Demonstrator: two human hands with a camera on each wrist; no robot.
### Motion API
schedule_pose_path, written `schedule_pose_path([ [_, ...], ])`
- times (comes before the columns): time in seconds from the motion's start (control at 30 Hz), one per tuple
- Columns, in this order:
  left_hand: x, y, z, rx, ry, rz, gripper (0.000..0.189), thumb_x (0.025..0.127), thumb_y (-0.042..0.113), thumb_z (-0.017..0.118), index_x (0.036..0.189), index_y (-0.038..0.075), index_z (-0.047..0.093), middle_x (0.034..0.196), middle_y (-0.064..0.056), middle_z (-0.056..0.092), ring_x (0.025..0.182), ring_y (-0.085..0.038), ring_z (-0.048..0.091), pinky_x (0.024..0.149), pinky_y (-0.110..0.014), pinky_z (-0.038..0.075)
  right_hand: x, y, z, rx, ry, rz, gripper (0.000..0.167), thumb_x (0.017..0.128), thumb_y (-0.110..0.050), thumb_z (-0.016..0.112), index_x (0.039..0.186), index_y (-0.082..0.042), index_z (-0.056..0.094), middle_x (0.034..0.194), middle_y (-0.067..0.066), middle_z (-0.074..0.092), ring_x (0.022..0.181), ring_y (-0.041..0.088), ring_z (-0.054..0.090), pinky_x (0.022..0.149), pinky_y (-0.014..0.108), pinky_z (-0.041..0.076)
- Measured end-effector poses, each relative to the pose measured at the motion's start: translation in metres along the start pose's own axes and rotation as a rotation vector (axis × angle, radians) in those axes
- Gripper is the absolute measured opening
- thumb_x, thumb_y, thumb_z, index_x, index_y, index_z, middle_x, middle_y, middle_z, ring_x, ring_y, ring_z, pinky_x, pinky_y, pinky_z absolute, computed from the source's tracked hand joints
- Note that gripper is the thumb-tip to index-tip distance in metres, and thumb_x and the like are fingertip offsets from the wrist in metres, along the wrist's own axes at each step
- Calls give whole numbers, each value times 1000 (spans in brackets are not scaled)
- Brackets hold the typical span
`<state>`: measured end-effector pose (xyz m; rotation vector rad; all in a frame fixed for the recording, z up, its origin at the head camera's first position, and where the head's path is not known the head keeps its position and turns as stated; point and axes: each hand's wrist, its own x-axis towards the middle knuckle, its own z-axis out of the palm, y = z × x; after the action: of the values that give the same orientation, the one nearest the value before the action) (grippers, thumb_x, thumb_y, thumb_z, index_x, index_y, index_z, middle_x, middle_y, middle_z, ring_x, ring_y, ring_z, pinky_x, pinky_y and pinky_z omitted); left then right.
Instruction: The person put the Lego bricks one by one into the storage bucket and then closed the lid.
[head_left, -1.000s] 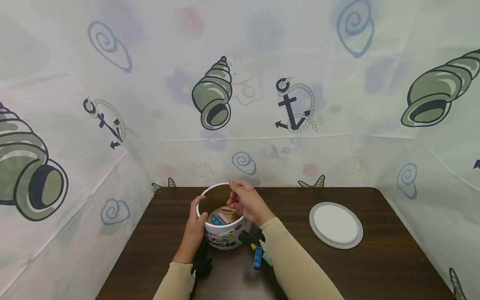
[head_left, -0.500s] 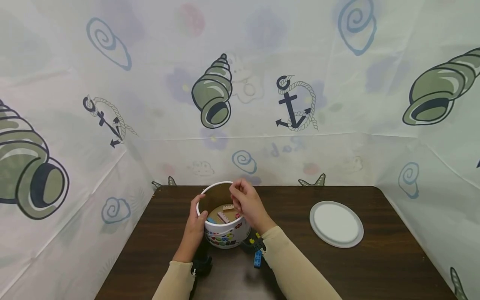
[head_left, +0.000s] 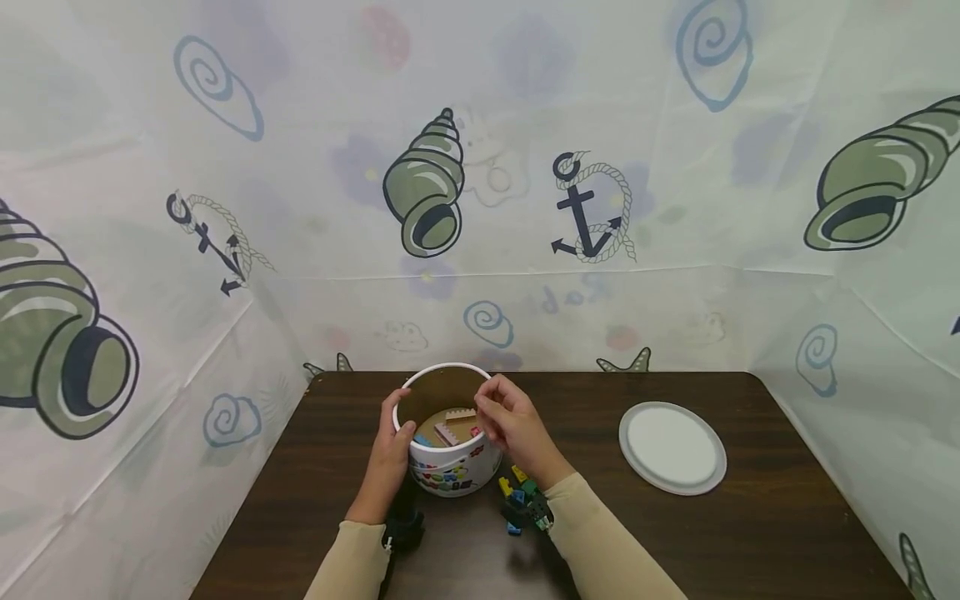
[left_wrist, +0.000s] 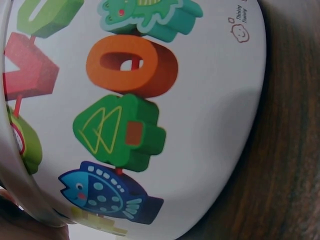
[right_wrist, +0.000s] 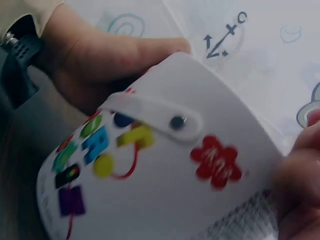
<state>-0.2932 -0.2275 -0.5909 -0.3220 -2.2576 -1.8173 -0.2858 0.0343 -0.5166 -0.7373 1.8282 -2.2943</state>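
Observation:
A white bucket (head_left: pixel 455 479) with colourful printed pictures stands on the table. My left hand (head_left: pixel 391 454) grips its left rim, thumb outside in front. Inside lie a pale pink brick (head_left: pixel 446 433), a pinkish-tan brick (head_left: pixel 461 414), part of a blue brick (head_left: pixel 423 440) and a small red piece (head_left: pixel 476 431). At the right rim is my right hand (head_left: pixel 519 425), its fingers curled; whether they hold anything is hidden. In the right wrist view the right hand (right_wrist: pixel 302 185) is blurred beside the rim. The left wrist view shows mostly the bucket's printed side (left_wrist: pixel 210 115).
Right of the bucket, under my right wrist, lie a yellow brick (head_left: pixel 506 487), a blue brick (head_left: pixel 513 528) and a green brick (head_left: pixel 529 486), partly covered by the wrist camera. A round white lid (head_left: pixel 672 448) lies on the dark wooden table (head_left: pixel 780 517).
My right hand has come up out of the bucket and moved right to its rim. The bricks inside have shifted, with less blue showing. My left hand keeps its grip.

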Motion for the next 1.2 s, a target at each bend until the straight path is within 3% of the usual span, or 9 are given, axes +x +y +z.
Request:
schedule_pose_path([
  [0.27, -3, -1, 2, -17, -5, -5, 57, 112, 25, 48, 166, 26, 31, 170, -13, 36, 147, -42, 47, 121, -63, 34, -32, -3, -8, -116, -59, 40, 27, 112, -24, 60, 123, 0, 59, 97, 25, 58, 66, 17, 49, 53, 24, 41],
  [0.5, -5, -2, 2, -25, -10, -12, 56, 112, 29, 48, 165, 27, 31, 170, -14, 35, 148, -45, 46, 122, -70, 32, -55, -8, -19, -139, -96, 89, 31, 113, -21, 59, 128, 6, 56, 86, 9, 52, 61, 12, 47, 55, 23, 43],
  [0.87, -9, -3, 3, -16, -6, -27, 57, 111, 30, 49, 165, 27, 31, 170, -13, 36, 147, -44, 47, 121, -67, 33, -88, 13, -62, -169, 74, 208, 24, 112, -33, 62, 122, -11, 61, 93, 8, 55, 69, 15, 51, 56, 26, 43],
  [1.07, -7, -2, 1, -14, -8, -28, 58, 112, 37, 49, 166, 32, 30, 171, -11, 34, 148, -44, 46, 121, -71, 33, -94, 44, -87, -78, 119, 259, 36, 112, -35, 61, 127, -2, 56, 83, 6, 49, 64, 16, 43, 54, 25, 38],
  [1.2, 0, 3, 1, -14, -3, -42, 58, 111, 45, 50, 165, 36, 30, 172, -7, 32, 150, -43, 44, 123, -73, 31, -88, 66, -104, 59, 208, 273, 43, 113, -29, 59, 131, 9, 47, 75, -1, 42, 57, 11, 34, 51, 23, 33],
])
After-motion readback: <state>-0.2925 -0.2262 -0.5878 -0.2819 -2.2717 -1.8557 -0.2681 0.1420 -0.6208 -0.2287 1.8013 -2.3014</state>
